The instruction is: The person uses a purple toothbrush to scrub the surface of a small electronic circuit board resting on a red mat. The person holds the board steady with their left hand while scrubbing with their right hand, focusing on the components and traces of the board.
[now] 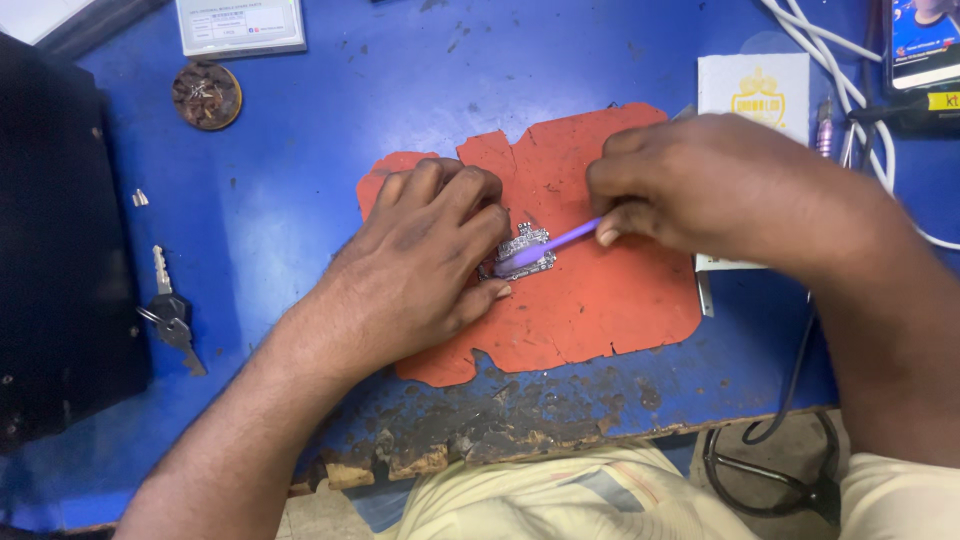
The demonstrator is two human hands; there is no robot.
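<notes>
**Both hands on a small circuit board, purple brush at work**

Blue worktable (300,180): paint worn and chipped along the near edge, below both hands.

Black case (60,260): far out beyond the left hand, at the table's left side.

Orange mat (600,310): ragged-cut, lies under both hands; everything gripped sits on it.

Left hand (425,265): palm down on the mat, fingers curled. Fingertips and thumb press on the left end of the small circuit board (527,248) and pin it flat. Closed on it, not lifting it.

Right hand (720,185): fingers pinched tight around the handle of a purple brush (555,243). Handle runs from the pinch down and left; head lies on the board, just off the left fingertips.

Board: silver-grey, small, near mat centre, between the two hands, touching the left fingers and the brush head.

White card (752,90): just behind the right hand, partly covered by it.

White cables (830,60): past the right wrist, toward the far right corner, next to a phone (925,40) with lit screen.

Black spectacles (775,470): below the right forearm, off the table edge.

Keys (172,315): well left of the left forearm, near the case.

Round tin (206,95): far corner, well apart from the left hand, brown residue inside.
</notes>
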